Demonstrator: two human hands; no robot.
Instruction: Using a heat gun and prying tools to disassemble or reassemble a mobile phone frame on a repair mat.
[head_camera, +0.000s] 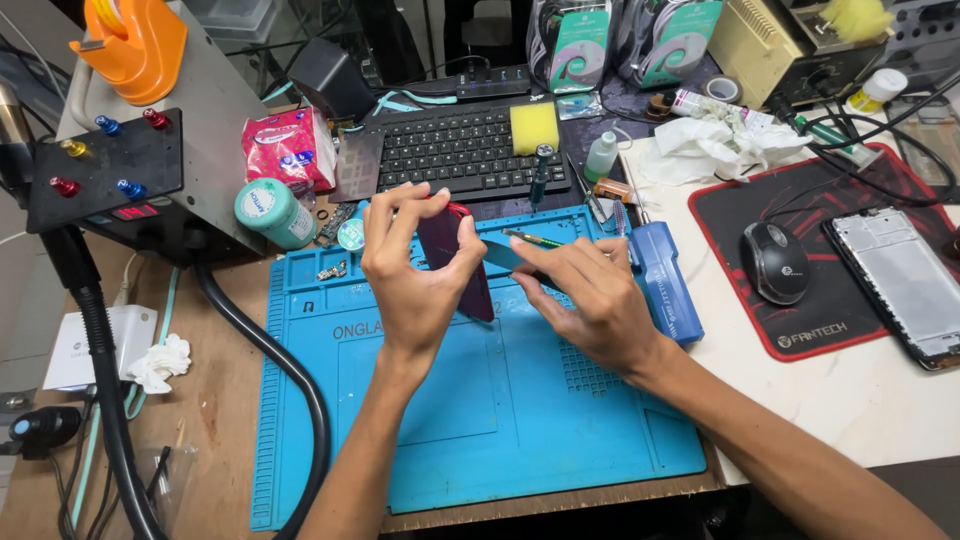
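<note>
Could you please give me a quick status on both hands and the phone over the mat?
Left hand grips dark red phone, stood on edge over blue mat. Right hand holds thin tool at its edge. Blue case beside right hand.

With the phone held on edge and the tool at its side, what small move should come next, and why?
Probably slide the thin tool further along the phone edge: the left hand holds it upright over the blue mat, and the right hand has the tip there.

Black keyboard (462, 150) with yellow sponge (534, 127) at back; black mouse (774, 262) on red-edged black pad (850, 320); crumpled white tissue (715, 145); teal round tub (274, 213).
</note>
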